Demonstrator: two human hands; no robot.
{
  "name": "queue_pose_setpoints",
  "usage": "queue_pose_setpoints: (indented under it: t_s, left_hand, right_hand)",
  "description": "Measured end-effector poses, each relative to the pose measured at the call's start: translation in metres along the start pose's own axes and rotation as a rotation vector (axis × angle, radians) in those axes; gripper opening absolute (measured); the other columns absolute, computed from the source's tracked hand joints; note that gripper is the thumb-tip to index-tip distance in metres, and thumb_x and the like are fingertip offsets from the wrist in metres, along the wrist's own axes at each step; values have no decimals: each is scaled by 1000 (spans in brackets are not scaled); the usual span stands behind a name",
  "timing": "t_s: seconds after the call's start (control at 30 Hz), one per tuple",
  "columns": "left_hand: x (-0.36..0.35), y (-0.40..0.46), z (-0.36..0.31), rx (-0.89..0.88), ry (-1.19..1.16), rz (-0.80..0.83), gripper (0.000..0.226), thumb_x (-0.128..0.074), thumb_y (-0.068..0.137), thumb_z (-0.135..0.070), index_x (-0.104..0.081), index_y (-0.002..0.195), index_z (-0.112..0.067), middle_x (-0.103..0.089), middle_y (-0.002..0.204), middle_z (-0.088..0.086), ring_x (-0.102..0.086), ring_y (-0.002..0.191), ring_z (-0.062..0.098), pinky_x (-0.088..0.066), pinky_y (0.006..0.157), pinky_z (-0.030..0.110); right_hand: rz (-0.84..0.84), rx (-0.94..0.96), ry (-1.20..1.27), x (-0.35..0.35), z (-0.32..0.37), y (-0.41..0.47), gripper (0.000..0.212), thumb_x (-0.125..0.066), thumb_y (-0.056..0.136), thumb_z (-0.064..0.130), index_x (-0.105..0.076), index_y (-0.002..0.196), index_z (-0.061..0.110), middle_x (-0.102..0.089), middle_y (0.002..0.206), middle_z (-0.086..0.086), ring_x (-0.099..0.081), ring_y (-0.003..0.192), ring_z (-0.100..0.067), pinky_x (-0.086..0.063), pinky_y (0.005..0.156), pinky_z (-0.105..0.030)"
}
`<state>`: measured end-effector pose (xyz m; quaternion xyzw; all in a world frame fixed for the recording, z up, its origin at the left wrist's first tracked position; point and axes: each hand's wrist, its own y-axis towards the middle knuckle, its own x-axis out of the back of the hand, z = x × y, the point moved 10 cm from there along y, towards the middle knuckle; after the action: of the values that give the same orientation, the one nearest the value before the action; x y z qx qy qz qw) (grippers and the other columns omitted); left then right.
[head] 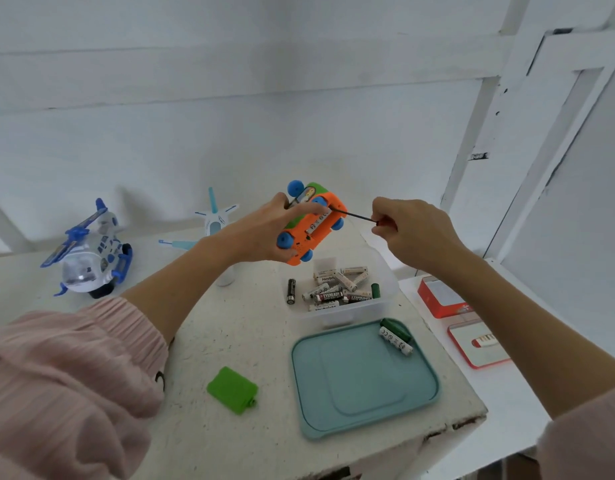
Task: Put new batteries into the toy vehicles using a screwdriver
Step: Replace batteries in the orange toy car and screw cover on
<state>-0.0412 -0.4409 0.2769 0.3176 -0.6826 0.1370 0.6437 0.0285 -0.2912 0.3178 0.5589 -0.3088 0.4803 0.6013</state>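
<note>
My left hand grips an orange toy car with blue wheels, held above the table with its underside turned up. Its battery bay is open and a white battery shows inside. My right hand pinches a thin screwdriver whose dark shaft points left, with the tip at the car's open bay. A green battery cover lies on the table. A clear plastic box below the car holds several batteries. A white battery and a green one lie on the teal lid.
A blue and white toy helicopter stands at the far left of the white table. A pale blue toy aircraft stands behind my left arm. Red and white boxes sit on the shelf at the right.
</note>
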Motion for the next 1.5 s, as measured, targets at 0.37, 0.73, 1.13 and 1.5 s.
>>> queue_pose_setpoints:
  t_s: [0.37,0.73,1.13,1.5]
  left_hand:
    - [-12,11,16,31,-22,47,83,-74,80,-32,-12,131,-52,-34,110,5,-45,92,23,-40,79,31]
    - [4,5,26,101,-241,-74,76,-71,79,-29,-21,134,-45,-40,121,12,-49,102,29,-50,84,41]
    - [39,-79,50,283,-730,-467,77,-70,73,-19,-22,129,-42,-37,132,3,-58,94,6,-51,67,13]
    - [52,-182,47,377,-765,-639,79,-72,74,-19,-22,135,-31,-39,130,-11,-59,94,-5,-52,71,16]
  right_hand:
    - [124,-3,-37,-23,-19,-11,8,-52,90,16,-50,84,21,-58,77,8,-52,75,-20,-31,59,-26]
    - [183,-53,88,-31,-25,-19,2,-57,88,19,-56,87,20,-61,80,7,-51,69,-13,-33,58,-23]
    - [282,242,364,-66,84,-34,21,-59,80,4,-70,95,14,-55,84,2,-46,63,-1,-40,68,-15]
    - [378,411,209,-127,179,-55,21,-53,86,12,-66,103,12,-63,102,-2,-53,99,-19,-47,81,-37]
